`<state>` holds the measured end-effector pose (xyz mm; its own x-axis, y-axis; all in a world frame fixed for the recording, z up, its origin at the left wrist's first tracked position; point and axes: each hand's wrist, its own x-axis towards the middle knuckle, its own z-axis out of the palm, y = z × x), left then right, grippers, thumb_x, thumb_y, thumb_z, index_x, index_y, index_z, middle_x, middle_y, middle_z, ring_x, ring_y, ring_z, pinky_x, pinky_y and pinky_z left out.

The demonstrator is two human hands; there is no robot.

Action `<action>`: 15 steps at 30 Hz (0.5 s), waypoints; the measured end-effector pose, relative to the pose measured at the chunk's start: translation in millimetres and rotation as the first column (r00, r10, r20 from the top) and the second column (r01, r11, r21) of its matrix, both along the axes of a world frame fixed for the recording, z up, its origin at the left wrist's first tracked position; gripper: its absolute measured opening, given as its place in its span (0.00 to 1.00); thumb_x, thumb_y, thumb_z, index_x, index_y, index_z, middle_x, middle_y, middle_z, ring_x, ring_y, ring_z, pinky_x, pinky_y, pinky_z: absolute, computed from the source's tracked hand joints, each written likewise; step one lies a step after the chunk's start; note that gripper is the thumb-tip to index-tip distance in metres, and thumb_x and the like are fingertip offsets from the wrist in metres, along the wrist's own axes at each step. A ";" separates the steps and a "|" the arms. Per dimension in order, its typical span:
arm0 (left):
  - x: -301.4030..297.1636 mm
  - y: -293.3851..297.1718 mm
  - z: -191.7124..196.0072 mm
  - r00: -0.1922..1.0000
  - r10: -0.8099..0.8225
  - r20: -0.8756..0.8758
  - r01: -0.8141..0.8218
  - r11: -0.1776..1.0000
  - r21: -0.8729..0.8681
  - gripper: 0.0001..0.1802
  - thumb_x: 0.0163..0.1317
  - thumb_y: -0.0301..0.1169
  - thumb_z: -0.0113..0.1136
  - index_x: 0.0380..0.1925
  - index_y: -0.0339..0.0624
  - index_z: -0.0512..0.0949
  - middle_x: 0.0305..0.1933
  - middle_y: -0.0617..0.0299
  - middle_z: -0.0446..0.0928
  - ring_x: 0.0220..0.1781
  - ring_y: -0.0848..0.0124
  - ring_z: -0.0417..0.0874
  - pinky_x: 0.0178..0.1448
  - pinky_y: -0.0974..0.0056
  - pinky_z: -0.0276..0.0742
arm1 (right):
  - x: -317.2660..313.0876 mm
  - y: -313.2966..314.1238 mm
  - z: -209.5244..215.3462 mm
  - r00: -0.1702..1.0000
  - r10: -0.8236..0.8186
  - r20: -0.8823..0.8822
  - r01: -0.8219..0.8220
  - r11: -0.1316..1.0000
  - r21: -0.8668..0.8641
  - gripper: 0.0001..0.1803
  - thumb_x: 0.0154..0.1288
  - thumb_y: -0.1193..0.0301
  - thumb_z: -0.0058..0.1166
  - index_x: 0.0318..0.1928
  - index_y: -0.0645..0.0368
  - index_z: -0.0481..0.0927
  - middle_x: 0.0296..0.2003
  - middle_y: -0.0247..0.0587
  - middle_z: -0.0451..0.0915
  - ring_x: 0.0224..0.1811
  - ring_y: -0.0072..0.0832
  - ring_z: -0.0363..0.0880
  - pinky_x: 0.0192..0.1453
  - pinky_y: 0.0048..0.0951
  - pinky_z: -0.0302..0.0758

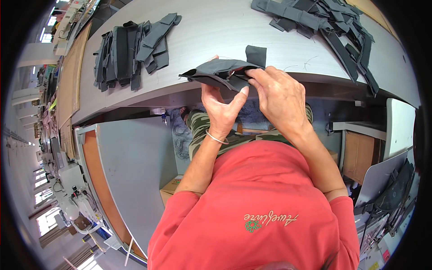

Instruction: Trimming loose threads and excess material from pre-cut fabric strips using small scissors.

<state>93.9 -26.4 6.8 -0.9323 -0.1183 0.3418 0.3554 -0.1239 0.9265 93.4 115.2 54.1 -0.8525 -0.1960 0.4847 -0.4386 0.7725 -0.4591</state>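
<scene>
A dark grey sewn fabric piece [216,69] is held up at the table's near edge, its layers parted like a pocket. My left hand [221,108] grips it from below, thumb at the near side and fingers mostly hidden behind the cloth. At its right end, my right hand [280,96] pinches the fabric between thumb and fingers. A short square tab [256,56] of the same cloth sticks up beside the right fingertips. Inside the fold a small pale and reddish spot shows, too small to make out.
On the pale table [211,27], a pile of grey fabric strips [128,51] lies at left. A looser heap [324,27] lies at far right, some strips hanging over the edge. A grey cabinet panel [135,166] stands left of me; a cardboard box [358,153] sits at right.
</scene>
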 end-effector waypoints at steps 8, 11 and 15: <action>1.8 -1.8 -3.1 1.000 0.009 0.007 -0.009 0.999 -0.034 0.44 0.46 0.22 0.68 0.65 0.33 0.59 0.55 0.55 0.71 0.57 0.67 0.73 0.64 0.63 0.67 | -2.1 -2.6 0.3 0.999 0.000 0.053 -0.002 0.999 0.041 0.05 0.58 0.72 0.56 0.36 0.56 0.81 0.24 0.41 0.76 0.30 0.36 0.81 0.30 0.36 0.75; 2.4 -2.5 1.2 0.999 -0.013 0.036 0.015 0.999 -0.039 0.43 0.46 0.22 0.68 0.64 0.33 0.59 0.55 0.55 0.71 0.56 0.68 0.73 0.63 0.63 0.68 | -2.3 -2.4 2.9 0.995 0.012 0.103 -0.014 1.000 0.019 0.05 0.58 0.73 0.55 0.35 0.55 0.81 0.25 0.42 0.78 0.31 0.37 0.81 0.31 0.37 0.76; -0.6 -8.7 3.9 0.995 -0.062 0.077 0.069 0.993 -0.097 0.42 0.48 0.22 0.68 0.63 0.33 0.57 0.55 0.53 0.71 0.56 0.68 0.74 0.60 0.63 0.71 | -2.4 1.8 1.9 0.972 0.050 0.229 -0.036 0.997 -0.068 0.06 0.59 0.73 0.54 0.36 0.55 0.82 0.27 0.43 0.81 0.32 0.39 0.82 0.34 0.38 0.76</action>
<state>93.3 -35.2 10.7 -0.9599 -0.0249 0.2792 0.2801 -0.0509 0.9586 91.0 116.9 56.0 -0.9340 -0.2103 0.2889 -0.3477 0.7215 -0.5987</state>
